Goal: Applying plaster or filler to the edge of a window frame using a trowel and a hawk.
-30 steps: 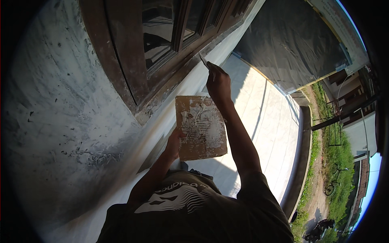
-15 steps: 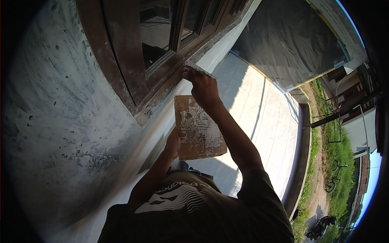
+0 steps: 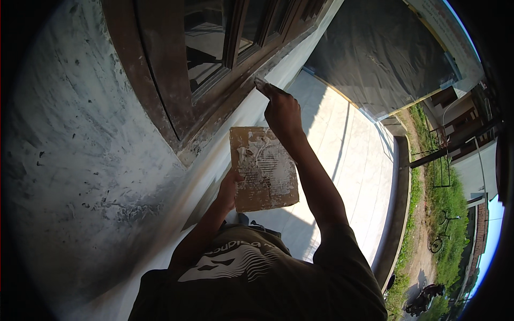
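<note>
My left hand point(image 3: 230, 186) grips the left edge of a flat brown board point(image 3: 292, 193), thumb on top. Smears of white filler point(image 3: 267, 166) cover much of its face. My right hand point(image 3: 284, 113), above the board's far right corner, is closed around a putty knife point(image 3: 261, 84). Its filler-smeared blade meets the ledge point(image 3: 235, 115) below the brown wooden window frame point(image 3: 206, 107). The knife's handle is mostly hidden in my fist.
A blotchy grey-white wall point(image 3: 96, 160) stands on the left. Pale tiled floor point(image 3: 348, 155) stretches right, bounded by a low kerb point(image 3: 395, 203). Dark plastic sheeting point(image 3: 385, 59) hangs at the far side. Beyond the kerb are grass and a parked bicycle point(image 3: 441, 232).
My right hand has moved slightly right along the ledge, and the putty knife has turned in it. My left hand and the board stay almost in place.
</note>
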Demonstrator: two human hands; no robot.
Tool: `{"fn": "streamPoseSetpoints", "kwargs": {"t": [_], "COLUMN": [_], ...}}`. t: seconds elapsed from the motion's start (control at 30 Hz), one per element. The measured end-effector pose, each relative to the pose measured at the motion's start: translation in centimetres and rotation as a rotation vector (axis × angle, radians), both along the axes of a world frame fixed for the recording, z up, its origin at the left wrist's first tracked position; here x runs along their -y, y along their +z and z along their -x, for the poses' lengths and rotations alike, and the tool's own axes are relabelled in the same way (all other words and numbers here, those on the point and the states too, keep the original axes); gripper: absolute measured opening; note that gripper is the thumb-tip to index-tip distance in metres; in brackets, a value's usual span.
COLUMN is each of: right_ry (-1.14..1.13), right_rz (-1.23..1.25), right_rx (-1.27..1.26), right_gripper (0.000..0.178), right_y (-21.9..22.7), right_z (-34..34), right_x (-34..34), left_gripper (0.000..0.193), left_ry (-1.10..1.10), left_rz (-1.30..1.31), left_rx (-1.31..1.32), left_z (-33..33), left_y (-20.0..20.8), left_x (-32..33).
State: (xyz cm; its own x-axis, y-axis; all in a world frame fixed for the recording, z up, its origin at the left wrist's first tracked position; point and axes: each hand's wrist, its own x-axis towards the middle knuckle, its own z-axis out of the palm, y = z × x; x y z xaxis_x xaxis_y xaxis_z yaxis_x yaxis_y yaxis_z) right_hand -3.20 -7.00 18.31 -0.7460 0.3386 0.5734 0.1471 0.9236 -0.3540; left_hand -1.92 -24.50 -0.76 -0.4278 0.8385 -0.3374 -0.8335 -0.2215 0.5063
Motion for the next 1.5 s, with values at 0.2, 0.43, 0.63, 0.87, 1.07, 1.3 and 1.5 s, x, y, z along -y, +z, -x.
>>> {"fn": "streamPoseSetpoints", "kwargs": {"t": [0.2, 0.43, 0.63, 0.87, 1.07, 1.3, 1.5], "right_ry": [0.012, 0.105, 0.247, 0.297, 0.259, 0.016, -0.004], "right_rz": [-0.151, -0.542, -0.368, 0.318, 0.967, 1.158, 1.298], "right_rx": [0.072, -0.023, -0.017, 0.116, -0.033, -0.053, -0.240], "right_gripper": [0.035, 0.020, 0.020, 0.026, 0.021, 0.025, 0.034], "right_y": [-2.9, -4.4, -3.2, 0.1, -3.0, -7.9, -10.0], "right_z": [2.7, 3.3, 0.7, -7.8, -13.0, -16.7, -17.4], "right_x": [-0.6, -0.2, 0.8, 2.7, -1.6, -2.5, -2.3], "left_gripper": [0.059, 0.056, 0.053, 0.033, 0.043, 0.047, 0.048], "left_ry": [0.036, 0.058, 0.054, 0.035, -0.019, -0.022, -0.038], "left_rz": [0.004, 0.020, 0.054, -0.020, -0.041, -0.117, -0.123], "left_rx": [-0.015, -0.065, -0.042, 0.073, 0.087, 0.093, 0.034], "left_z": [-0.3, -0.2, 0.2, 0.2, 0.0, -0.3, -0.3], "left_y": [0.8, 0.3, -1.1, -1.5, 0.3, 1.0, 0.7], "left_x": [0.3, 0.2, 0.1, 0.0, 0.0, 0.0, 0.3]}}
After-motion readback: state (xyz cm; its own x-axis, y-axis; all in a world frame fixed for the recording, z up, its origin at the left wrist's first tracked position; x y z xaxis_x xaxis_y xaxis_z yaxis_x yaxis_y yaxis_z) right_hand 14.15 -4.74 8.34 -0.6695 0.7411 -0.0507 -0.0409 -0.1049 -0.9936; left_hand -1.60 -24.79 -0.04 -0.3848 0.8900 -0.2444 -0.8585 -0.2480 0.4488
